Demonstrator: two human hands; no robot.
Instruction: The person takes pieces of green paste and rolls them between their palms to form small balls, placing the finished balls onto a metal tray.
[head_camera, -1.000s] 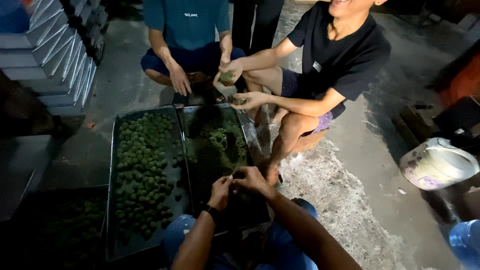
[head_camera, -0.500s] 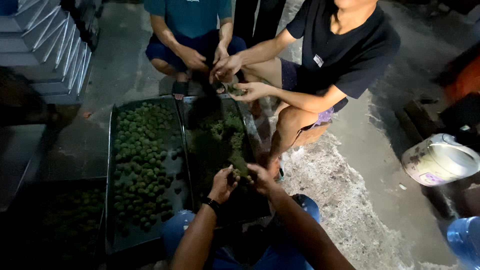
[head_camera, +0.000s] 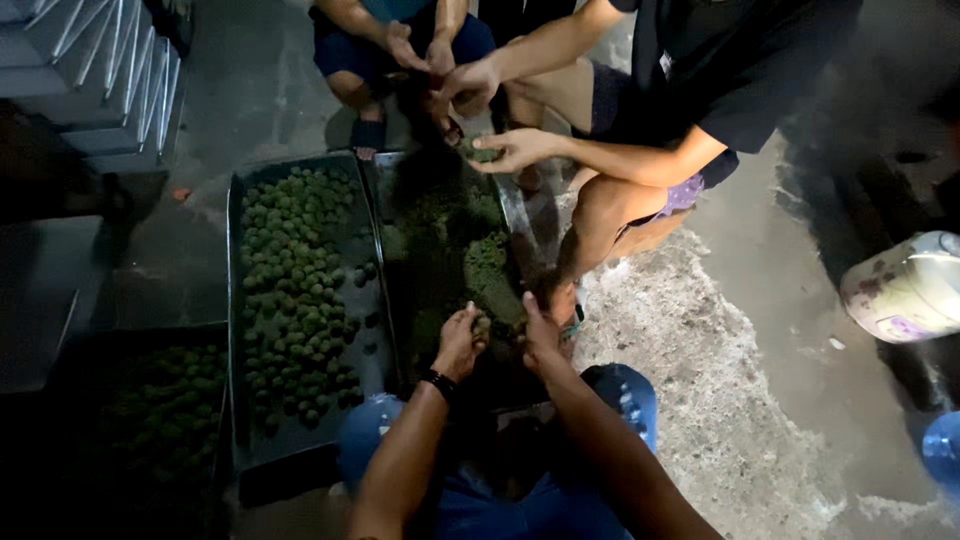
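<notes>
My left hand (head_camera: 460, 342), with a black band at the wrist, and my right hand (head_camera: 541, 335) meet over the near end of a dark metal tray (head_camera: 392, 262). The tray holds a heap of green paste (head_camera: 490, 262). Both hands pinch a small green lump (head_camera: 485, 324) between their fingertips. To the left lies a second tray (head_camera: 236, 330) covered with several rolled green balls (head_camera: 295, 290).
Two other people crouch at the far end. One in a black shirt cups green paste in a hand (head_camera: 515, 150); the other's hands (head_camera: 415, 50) are together. Stacked metal trays (head_camera: 100, 70) stand top left. Another tray of balls (head_camera: 165, 410) lies bottom left. A pot (head_camera: 905, 290) stands on the right.
My hands have stayed together over the near end of the paste tray, working the lump. The view has come closer to the trays. The others' hands keep shifting slightly.
</notes>
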